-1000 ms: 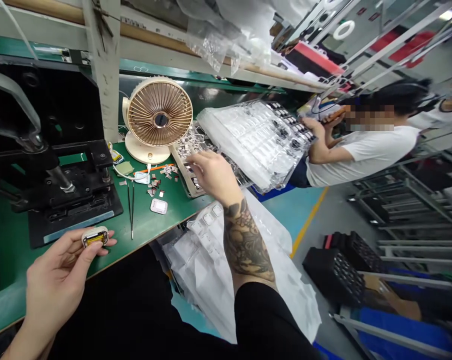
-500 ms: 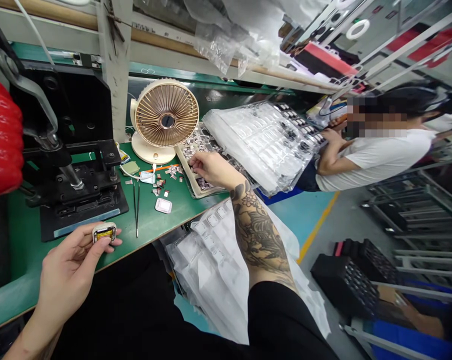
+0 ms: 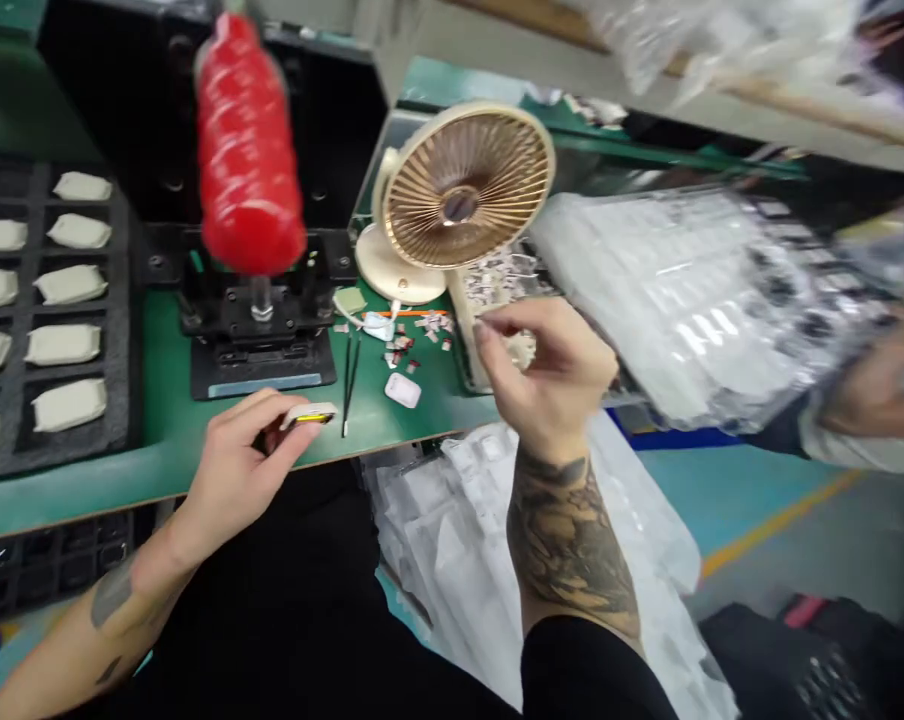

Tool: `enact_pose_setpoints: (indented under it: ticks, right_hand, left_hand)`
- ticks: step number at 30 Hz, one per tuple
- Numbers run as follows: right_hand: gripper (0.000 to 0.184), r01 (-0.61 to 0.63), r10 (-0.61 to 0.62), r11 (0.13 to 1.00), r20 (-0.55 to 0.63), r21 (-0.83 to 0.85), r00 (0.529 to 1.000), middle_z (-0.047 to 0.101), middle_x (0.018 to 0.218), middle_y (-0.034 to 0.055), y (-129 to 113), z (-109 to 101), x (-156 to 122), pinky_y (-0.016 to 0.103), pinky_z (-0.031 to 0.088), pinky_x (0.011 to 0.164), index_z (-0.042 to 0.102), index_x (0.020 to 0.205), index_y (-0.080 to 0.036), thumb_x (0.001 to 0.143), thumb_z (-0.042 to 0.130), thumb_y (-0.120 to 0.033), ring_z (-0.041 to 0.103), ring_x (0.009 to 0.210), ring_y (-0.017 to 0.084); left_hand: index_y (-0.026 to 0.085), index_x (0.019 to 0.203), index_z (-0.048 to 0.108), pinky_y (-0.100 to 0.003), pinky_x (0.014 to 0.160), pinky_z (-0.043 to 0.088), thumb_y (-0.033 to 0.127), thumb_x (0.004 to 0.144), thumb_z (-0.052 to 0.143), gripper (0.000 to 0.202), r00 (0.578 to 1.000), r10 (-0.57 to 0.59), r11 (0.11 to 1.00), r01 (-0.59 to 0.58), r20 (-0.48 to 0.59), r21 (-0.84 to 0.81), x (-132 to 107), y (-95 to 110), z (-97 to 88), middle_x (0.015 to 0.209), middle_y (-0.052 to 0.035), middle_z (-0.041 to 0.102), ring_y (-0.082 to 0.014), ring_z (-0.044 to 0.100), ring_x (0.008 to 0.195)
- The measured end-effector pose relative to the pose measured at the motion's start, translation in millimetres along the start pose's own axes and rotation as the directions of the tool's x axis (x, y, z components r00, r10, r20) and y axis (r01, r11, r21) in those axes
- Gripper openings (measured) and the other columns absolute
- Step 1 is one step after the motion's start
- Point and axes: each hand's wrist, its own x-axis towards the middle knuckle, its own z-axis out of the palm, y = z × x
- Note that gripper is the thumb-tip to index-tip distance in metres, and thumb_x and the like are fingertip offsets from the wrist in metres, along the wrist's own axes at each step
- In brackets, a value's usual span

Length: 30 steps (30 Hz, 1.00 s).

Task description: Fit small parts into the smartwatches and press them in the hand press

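Note:
My left hand [image 3: 246, 455] is closed on a small white case with a yellow inside [image 3: 309, 413], held over the front edge of the green bench [image 3: 152, 440]. My right hand [image 3: 553, 375] is raised above the tray of small metal parts [image 3: 497, 285], its thumb and fingers pinched together; what they hold is blurred. A black press with a red-wrapped handle [image 3: 248, 160] stands behind the left hand. Black tweezers [image 3: 349, 370] and a small white lid [image 3: 403, 389] lie on the bench between the hands.
A beige desk fan [image 3: 459, 190] stands behind the parts tray. A black foam tray of white pieces [image 3: 54, 290] fills the left. Clear blister trays [image 3: 692, 290] are stacked at the right, where another person's arm [image 3: 872, 400] shows. White plastic bags [image 3: 452, 540] hang below the bench.
The view has swung left, showing the foam tray. My right hand has lifted off the parts tray with fingers pinched. My left hand has turned the white case flatter and lower.

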Motion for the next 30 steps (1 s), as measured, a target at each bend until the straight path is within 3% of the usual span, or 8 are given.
enact_pose_setpoints:
  ticks: [2, 4, 7, 17, 23, 25, 28, 30]
  right_hand:
    - [0.009, -0.053, 0.041, 0.959, 0.048, 0.278, 0.998, 0.08, 0.096, 0.0034, -37.2, 26.4, -13.4, 0.047, 0.064, 0.087, 0.085, 0.107, -0.033, 0.101, 0.083, -0.025, 0.074, 0.091, 0.024]
    - [0.015, -0.158, 0.07, 0.853, 0.192, 0.498, 0.979, 0.079, 0.096, 0.0036, -68.6, 50.6, -25.1, 0.048, 0.065, 0.083, 0.087, 0.107, -0.036, 0.099, 0.086, -0.023, 0.075, 0.09, 0.025]
    - [0.016, -0.29, 0.104, 0.721, 0.316, 0.629, 0.943, 0.075, 0.099, 0.0039, -93.4, 75.9, -35.8, 0.046, 0.065, 0.08, 0.09, 0.104, -0.037, 0.096, 0.09, -0.023, 0.074, 0.091, 0.023]
    - [0.008, -0.424, 0.16, 0.649, 0.432, 0.632, 0.888, 0.075, 0.1, 0.0042, -86.5, 80.0, -32.4, 0.044, 0.064, 0.086, 0.09, 0.099, -0.033, 0.094, 0.092, -0.027, 0.073, 0.095, 0.022]
    - [0.013, -0.293, 0.05, 0.795, 0.424, 0.531, 0.904, 0.077, 0.101, 0.0039, -89.3, 80.9, -35.6, 0.044, 0.067, 0.082, 0.09, 0.107, -0.035, 0.099, 0.087, -0.024, 0.076, 0.093, 0.022]
    - [0.03, -0.134, -0.058, 0.871, 0.369, 0.473, 0.928, 0.081, 0.114, 0.0057, -90.0, 81.2, -39.8, 0.049, 0.069, 0.087, 0.087, 0.125, -0.039, 0.102, 0.082, -0.021, 0.079, 0.101, 0.026]
    - [0.061, 0.122, -0.256, 0.914, 0.318, 0.387, 0.913, 0.081, 0.132, 0.0108, -89.0, 83.6, -48.9, 0.056, 0.07, 0.095, 0.07, 0.156, -0.04, 0.1, 0.085, -0.022, 0.08, 0.116, 0.033]
    - [0.07, 0.197, -0.299, 0.923, 0.293, 0.33, 0.908, 0.081, 0.133, 0.0128, -87.0, 88.2, -55.5, 0.056, 0.07, 0.094, 0.063, 0.163, -0.037, 0.099, 0.087, -0.023, 0.081, 0.118, 0.034]
  left_hand:
    - [0.026, 0.116, 0.086, -0.031, 0.068, 0.046, 0.031, 0.111, 0.077, 0.012, 0.999, 0.037, 0.999, -0.037, 0.007, 0.004, 2.4, 3.0, 0.5, 0.095, -0.0018, 0.074, -0.0146, 0.058, 0.076]
    - [0.025, 0.116, 0.086, -0.031, 0.067, 0.045, 0.03, 0.111, 0.078, 0.011, 0.999, 0.052, 0.999, -0.052, -0.002, -0.009, 3.5, 4.5, 0.9, 0.092, -0.0017, 0.072, -0.0149, 0.057, 0.075]
    - [0.025, 0.117, 0.086, -0.031, 0.067, 0.046, 0.028, 0.109, 0.08, 0.01, 0.997, 0.062, 0.998, -0.063, -0.041, -0.018, 2.8, 4.5, 1.7, 0.092, -0.002, 0.072, -0.0151, 0.058, 0.075]
    - [0.024, 0.116, 0.086, -0.03, 0.069, 0.047, 0.026, 0.11, 0.08, 0.008, 0.995, 0.077, 0.996, -0.08, -0.058, -0.049, 3.1, 5.0, 2.1, 0.095, -0.001, 0.07, -0.0136, 0.061, 0.079]
    - [0.023, 0.113, 0.084, -0.032, 0.069, 0.047, 0.03, 0.11, 0.078, 0.01, 0.996, 0.063, 0.997, -0.066, -0.062, -0.041, 2.2, 3.4, 1.8, 0.092, -0.0022, 0.07, -0.016, 0.061, 0.079]
    - [0.022, 0.107, 0.082, -0.032, 0.066, 0.044, 0.033, 0.11, 0.077, 0.012, 0.998, 0.038, 0.997, -0.041, -0.054, -0.065, 2.3, 3.2, 0.7, 0.084, -0.0002, 0.064, -0.0155, 0.056, 0.073]
    - [0.021, 0.097, 0.076, -0.031, 0.064, 0.04, 0.034, 0.111, 0.075, 0.02, 1.0, -0.006, 0.992, 0.003, -0.022, -0.125, 3.2, 2.6, -1.9, 0.077, 0.0022, 0.058, -0.0143, 0.049, 0.068]
    - [0.021, 0.093, 0.073, -0.031, 0.064, 0.04, 0.034, 0.112, 0.072, 0.023, 1.0, -0.018, 0.991, 0.018, -0.005, -0.135, 4.1, 1.3, -4.2, 0.077, 0.0021, 0.057, -0.0143, 0.048, 0.069]
